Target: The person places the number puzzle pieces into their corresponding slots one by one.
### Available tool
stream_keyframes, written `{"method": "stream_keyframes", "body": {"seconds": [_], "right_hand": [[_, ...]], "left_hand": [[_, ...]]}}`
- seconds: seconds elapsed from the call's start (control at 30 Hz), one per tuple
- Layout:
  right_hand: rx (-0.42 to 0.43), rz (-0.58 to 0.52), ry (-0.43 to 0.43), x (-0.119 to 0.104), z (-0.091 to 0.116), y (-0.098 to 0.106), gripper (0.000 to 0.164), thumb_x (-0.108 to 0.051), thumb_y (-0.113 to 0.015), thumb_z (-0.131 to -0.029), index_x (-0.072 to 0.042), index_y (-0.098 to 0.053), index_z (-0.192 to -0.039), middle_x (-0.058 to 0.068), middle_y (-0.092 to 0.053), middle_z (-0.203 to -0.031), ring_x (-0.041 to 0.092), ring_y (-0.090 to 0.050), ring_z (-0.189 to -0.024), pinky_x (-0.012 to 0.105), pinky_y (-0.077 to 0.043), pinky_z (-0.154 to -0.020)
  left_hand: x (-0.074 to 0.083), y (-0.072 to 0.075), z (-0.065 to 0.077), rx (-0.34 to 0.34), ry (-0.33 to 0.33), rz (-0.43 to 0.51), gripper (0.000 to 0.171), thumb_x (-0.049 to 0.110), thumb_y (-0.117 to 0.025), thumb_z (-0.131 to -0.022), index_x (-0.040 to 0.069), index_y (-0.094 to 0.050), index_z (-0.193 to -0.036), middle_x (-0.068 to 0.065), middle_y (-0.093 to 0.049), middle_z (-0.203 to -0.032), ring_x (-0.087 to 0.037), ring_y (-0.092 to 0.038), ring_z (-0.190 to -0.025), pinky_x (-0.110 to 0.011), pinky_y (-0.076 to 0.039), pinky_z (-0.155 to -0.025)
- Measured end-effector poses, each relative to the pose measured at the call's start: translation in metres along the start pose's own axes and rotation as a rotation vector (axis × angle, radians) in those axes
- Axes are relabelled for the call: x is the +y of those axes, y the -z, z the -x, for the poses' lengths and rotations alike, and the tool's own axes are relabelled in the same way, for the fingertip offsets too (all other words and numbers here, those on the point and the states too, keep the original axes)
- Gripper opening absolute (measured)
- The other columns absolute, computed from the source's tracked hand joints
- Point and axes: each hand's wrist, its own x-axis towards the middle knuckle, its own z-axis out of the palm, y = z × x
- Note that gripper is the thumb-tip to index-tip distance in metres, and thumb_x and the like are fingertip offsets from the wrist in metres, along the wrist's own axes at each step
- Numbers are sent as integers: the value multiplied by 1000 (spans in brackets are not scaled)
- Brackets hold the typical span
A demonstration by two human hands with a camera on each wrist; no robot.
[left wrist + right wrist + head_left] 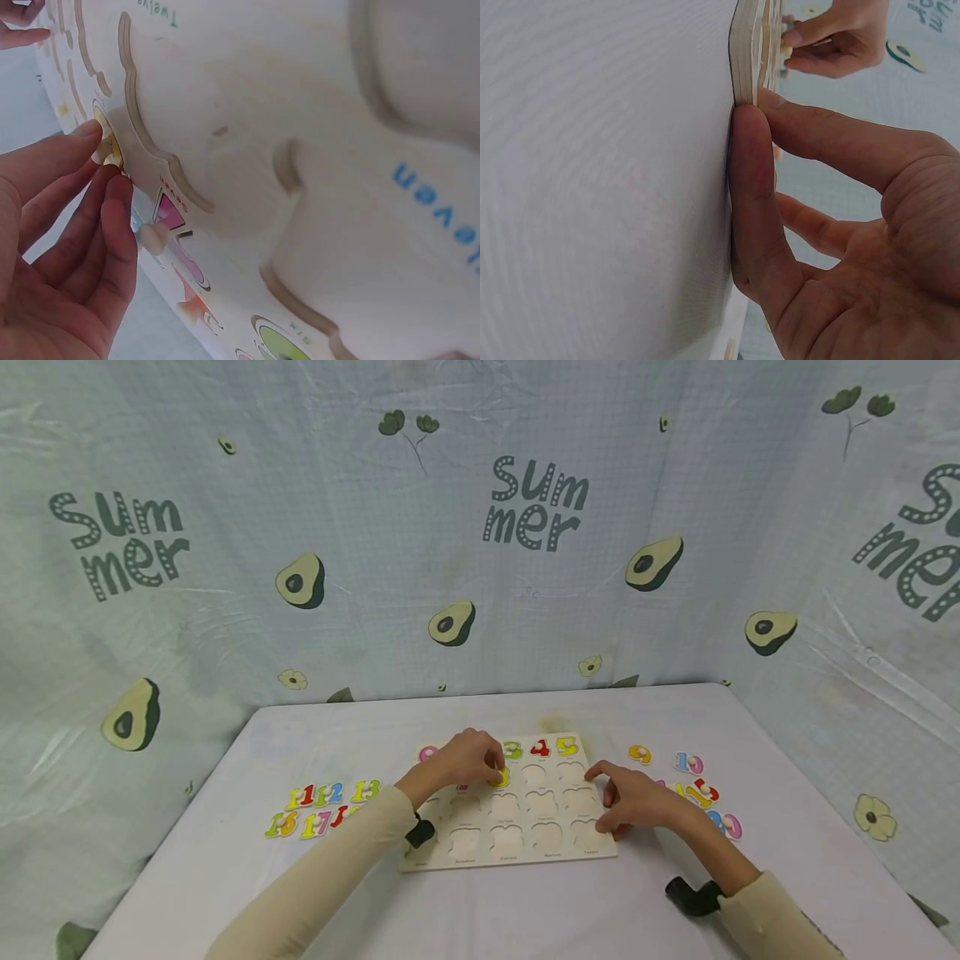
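A wooden number puzzle board (483,860) lies on the table with number pieces in its top row and many bare recesses. My left hand (468,758) reaches over its upper middle, thumb and fingertips pinching a yellow number piece (112,142), partly hidden by the fingers. Beside it in the left wrist view, a pink seven (171,214) with a pale knob sits in the board. At the board's right edge, my right hand (637,797) grips the rim, the thumb (772,100) at the top face and a finger (751,142) against the side.
Left of the board lie several loose number pieces, among them a red-and-yellow 11 (302,797) and a pink-and-yellow 17 (316,824). Right of it are a yellow 9 (640,754), a blue-and-pink 10 (689,763) and others partly behind the right forearm. A patterned sheet (360,527) hangs behind the table.
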Motion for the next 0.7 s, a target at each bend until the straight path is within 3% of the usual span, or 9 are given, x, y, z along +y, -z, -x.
{"method": "stream_keyframes", "body": {"seconds": [0.27,0.57,0.7], "right_hand": [[-3,-1,1,0,0,0,70,-8,-83,-68,-11,-48,-128,9,-49,-85,18,-59,-59,33,-55,-59],[-6,0,-5,-2,0,0,69,-9,-83,-69,-11,-48,-128,8,-50,-84,18,-60,-60,33,-54,-60],[-7,18,-8,0,1,-1,69,-12,-83,-70,-12,-47,-130,8,-50,-85,19,-60,-61,32,-53,-60]], "left_hand": [[-2,3,6,30,1,19,13,25,-74,-84,15,-72,-92,6,-67,-83,-9,-57,-77,-26,-46,-71],[-9,13,29,164,4,118,14,26,-72,-86,16,-72,-95,5,-67,-85,-8,-60,-76,-28,-49,-71],[-13,17,45,226,9,144,21,26,-70,-87,11,-71,-102,4,-66,-85,-8,-59,-76,-27,-48,-69]]}}
